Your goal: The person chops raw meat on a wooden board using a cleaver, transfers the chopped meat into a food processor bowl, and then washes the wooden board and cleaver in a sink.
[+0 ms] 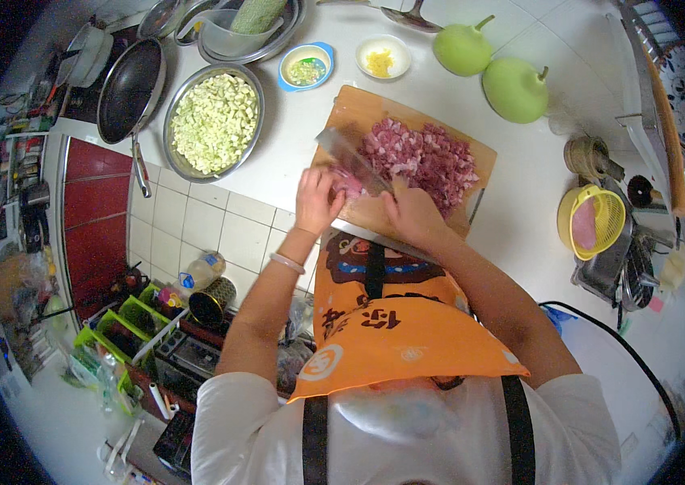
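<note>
My right hand (416, 217) grips the handle of a kitchen cleaver (348, 154), whose broad blade slants up and left across a wooden cutting board (348, 106). With curled fingers my left hand (318, 199) holds a piece of raw meat (349, 183) at the board's left edge, just left of the blade. To the right of the blade, a heap of diced raw meat (418, 157) spreads over the board. The cleaver and my fingers partly cover the held piece.
A metal bowl of diced pale-green vegetable (214, 124) stands left, beside a frying pan (132, 91). Behind the board are a blue-rimmed bowl (306, 66) and a white dish (383, 57). Two round green gourds (515, 90) lie at back right; a yellow basket (591, 221) sits right.
</note>
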`<control>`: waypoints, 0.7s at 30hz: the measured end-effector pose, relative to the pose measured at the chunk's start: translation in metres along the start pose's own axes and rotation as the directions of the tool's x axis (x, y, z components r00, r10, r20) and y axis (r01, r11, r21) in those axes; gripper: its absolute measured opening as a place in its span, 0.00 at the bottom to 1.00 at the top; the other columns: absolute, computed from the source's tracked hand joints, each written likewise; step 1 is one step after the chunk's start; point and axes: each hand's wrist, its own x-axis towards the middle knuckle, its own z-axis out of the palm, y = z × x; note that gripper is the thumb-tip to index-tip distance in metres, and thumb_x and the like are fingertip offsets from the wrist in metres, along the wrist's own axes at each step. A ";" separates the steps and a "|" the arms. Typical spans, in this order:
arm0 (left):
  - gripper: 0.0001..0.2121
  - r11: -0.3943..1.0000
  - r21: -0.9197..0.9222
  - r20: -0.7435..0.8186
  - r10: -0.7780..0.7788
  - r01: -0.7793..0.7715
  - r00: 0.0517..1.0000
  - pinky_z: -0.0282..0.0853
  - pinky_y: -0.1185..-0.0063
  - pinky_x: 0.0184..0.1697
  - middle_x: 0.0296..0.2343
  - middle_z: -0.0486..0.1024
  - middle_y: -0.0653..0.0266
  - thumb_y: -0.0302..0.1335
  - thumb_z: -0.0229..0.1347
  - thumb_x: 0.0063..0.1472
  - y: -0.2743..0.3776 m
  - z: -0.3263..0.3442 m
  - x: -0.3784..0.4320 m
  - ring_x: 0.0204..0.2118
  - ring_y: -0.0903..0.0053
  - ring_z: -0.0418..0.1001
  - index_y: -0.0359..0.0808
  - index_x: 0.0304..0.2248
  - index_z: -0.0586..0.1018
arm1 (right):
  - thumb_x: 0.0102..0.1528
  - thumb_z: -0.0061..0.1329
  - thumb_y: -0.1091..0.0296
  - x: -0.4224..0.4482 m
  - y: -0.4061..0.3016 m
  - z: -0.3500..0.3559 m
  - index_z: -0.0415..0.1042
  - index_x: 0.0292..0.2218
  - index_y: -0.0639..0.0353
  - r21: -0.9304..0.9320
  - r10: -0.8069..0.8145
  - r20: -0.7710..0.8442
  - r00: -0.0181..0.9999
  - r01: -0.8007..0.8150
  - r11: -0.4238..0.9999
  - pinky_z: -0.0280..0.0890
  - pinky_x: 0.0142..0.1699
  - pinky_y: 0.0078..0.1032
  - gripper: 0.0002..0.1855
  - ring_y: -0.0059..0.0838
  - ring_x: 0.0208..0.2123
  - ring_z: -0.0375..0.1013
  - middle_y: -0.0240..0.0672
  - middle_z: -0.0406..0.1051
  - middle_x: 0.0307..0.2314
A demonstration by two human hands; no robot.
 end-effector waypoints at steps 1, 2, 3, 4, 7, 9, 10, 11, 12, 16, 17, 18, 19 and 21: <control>0.14 0.999 0.023 0.024 0.044 -0.044 0.999 0.61 0.67 0.45 0.33 0.70 0.59 0.27 0.60 0.42 0.003 -0.009 0.010 0.41 0.60 0.65 0.35 0.31 0.74 | 0.56 0.41 0.63 -0.007 0.005 -0.004 0.60 0.33 0.68 0.068 0.005 -0.092 0.996 0.001 0.998 0.63 0.30 0.46 0.14 0.59 0.25 0.69 0.58 0.68 0.19; 0.14 0.999 0.024 0.022 0.044 -0.045 0.999 0.61 0.67 0.45 0.33 0.70 0.59 0.27 0.60 0.42 0.000 -0.011 0.018 0.41 0.60 0.65 0.35 0.31 0.74 | 0.57 0.42 0.63 -0.013 0.011 -0.007 0.60 0.33 0.69 0.135 0.016 -0.181 0.983 0.009 0.991 0.61 0.30 0.47 0.14 0.60 0.25 0.69 0.59 0.67 0.19; 0.15 0.985 0.060 0.102 0.158 -0.165 0.982 0.61 0.67 0.46 0.33 0.70 0.59 0.28 0.60 0.41 -0.003 -0.013 0.027 0.42 0.60 0.65 0.35 0.32 0.74 | 0.57 0.42 0.63 -0.017 0.015 -0.009 0.60 0.33 0.69 0.135 0.011 -0.184 0.983 0.014 0.991 0.61 0.30 0.47 0.14 0.60 0.25 0.69 0.59 0.67 0.19; 0.17 0.955 0.086 0.185 0.264 -0.283 0.947 0.60 0.66 0.46 0.33 0.69 0.58 0.30 0.60 0.41 -0.003 -0.015 0.031 0.42 0.61 0.65 0.35 0.33 0.74 | 0.57 0.42 0.64 -0.020 0.020 -0.011 0.60 0.33 0.68 0.081 -0.060 -0.218 0.974 0.079 0.994 0.61 0.30 0.47 0.13 0.60 0.25 0.69 0.59 0.67 0.19; 0.17 0.945 0.276 0.383 0.059 -0.175 0.922 0.62 0.68 0.46 0.34 0.71 0.57 0.33 0.59 0.41 -0.005 -0.008 0.026 0.43 0.62 0.67 0.35 0.33 0.75 | 0.57 0.42 0.65 -0.024 0.030 -0.007 0.60 0.33 0.68 0.089 -0.046 -0.225 0.973 0.068 0.994 0.61 0.30 0.47 0.13 0.60 0.25 0.69 0.58 0.67 0.18; 0.17 0.947 0.312 0.325 -0.026 -0.081 0.945 0.62 0.68 0.45 0.34 0.72 0.57 0.34 0.59 0.42 -0.001 -0.002 0.012 0.42 0.63 0.68 0.36 0.34 0.76 | 0.57 0.42 0.65 -0.024 0.034 -0.002 0.61 0.33 0.68 0.154 0.041 -0.196 0.980 -0.011 0.988 0.61 0.30 0.46 0.13 0.60 0.25 0.69 0.58 0.67 0.18; 0.17 0.941 0.337 0.265 -0.111 0.015 0.958 0.63 0.68 0.44 0.34 0.73 0.57 0.36 0.58 0.43 0.002 0.001 0.003 0.41 0.63 0.69 0.36 0.34 0.76 | 0.57 0.42 0.64 -0.026 0.034 0.001 0.61 0.33 0.67 0.128 0.033 -0.196 0.980 -0.008 0.992 0.61 0.30 0.47 0.13 0.59 0.25 0.69 0.58 0.67 0.18; 0.17 0.940 0.341 0.267 -0.110 0.013 0.957 0.63 0.68 0.44 0.34 0.73 0.57 0.36 0.58 0.43 0.006 0.004 -0.003 0.41 0.63 0.69 0.36 0.34 0.76 | 0.57 0.42 0.64 -0.027 0.034 0.003 0.61 0.33 0.67 0.102 0.024 -0.195 0.981 -0.004 0.995 0.61 0.30 0.47 0.13 0.59 0.25 0.69 0.58 0.67 0.18; 0.18 0.925 0.271 0.211 -0.326 0.266 0.921 0.63 0.68 0.45 0.33 0.73 0.57 0.36 0.58 0.44 0.014 0.006 -0.006 0.41 0.63 0.69 0.35 0.34 0.76 | 0.57 0.42 0.64 -0.027 0.034 0.005 0.61 0.33 0.67 0.105 0.026 -0.197 0.980 -0.006 0.994 0.61 0.30 0.47 0.13 0.59 0.25 0.69 0.58 0.67 0.18; 0.20 0.824 0.205 0.097 -0.554 0.528 0.827 0.61 0.68 0.46 0.35 0.71 0.54 0.38 0.61 0.45 0.038 0.012 -0.015 0.41 0.61 0.67 0.33 0.35 0.76 | 0.57 0.41 0.60 -0.027 0.023 0.006 0.61 0.33 0.67 0.108 0.012 -0.084 0.996 -0.003 0.994 0.65 0.32 0.49 0.15 0.58 0.24 0.71 0.56 0.69 0.18; 0.21 0.862 0.257 -0.048 -0.440 0.437 0.897 0.61 0.67 0.46 0.36 0.70 0.53 0.39 0.62 0.44 0.042 0.013 -0.018 0.42 0.60 0.66 0.33 0.35 0.75 | 0.57 0.40 0.59 -0.027 0.019 0.003 0.61 0.33 0.68 0.074 0.036 -0.036 0.999 -0.033 0.997 0.65 0.32 0.48 0.16 0.58 0.25 0.71 0.56 0.69 0.19; 0.20 0.851 0.291 -0.138 -0.415 0.437 0.899 0.60 0.66 0.46 0.37 0.69 0.53 0.35 0.63 0.44 0.045 0.013 -0.021 0.42 0.59 0.65 0.34 0.35 0.75 | 0.57 0.40 0.59 -0.028 0.015 0.000 0.61 0.33 0.68 0.072 0.032 -0.033 0.999 -0.030 0.997 0.65 0.32 0.48 0.16 0.58 0.25 0.71 0.56 0.69 0.19; 0.20 0.850 0.290 -0.140 -0.417 0.440 0.898 0.60 0.66 0.46 0.37 0.69 0.53 0.35 0.63 0.44 0.044 0.012 -0.020 0.42 0.59 0.65 0.34 0.35 0.75 | 0.58 0.39 0.59 -0.031 0.012 -0.002 0.61 0.33 0.68 0.028 -0.004 -0.015 1.000 0.005 1.000 0.66 0.32 0.48 0.16 0.57 0.25 0.72 0.56 0.70 0.20; 0.13 0.974 0.101 -0.148 -0.188 0.204 0.971 0.61 0.67 0.45 0.36 0.69 0.55 0.28 0.60 0.45 0.041 0.010 -0.017 0.41 0.59 0.65 0.34 0.32 0.75 | 0.58 0.38 0.59 -0.033 0.008 -0.007 0.61 0.33 0.68 -0.016 -0.041 0.007 0.999 0.041 0.999 0.66 0.32 0.47 0.16 0.56 0.25 0.72 0.57 0.70 0.21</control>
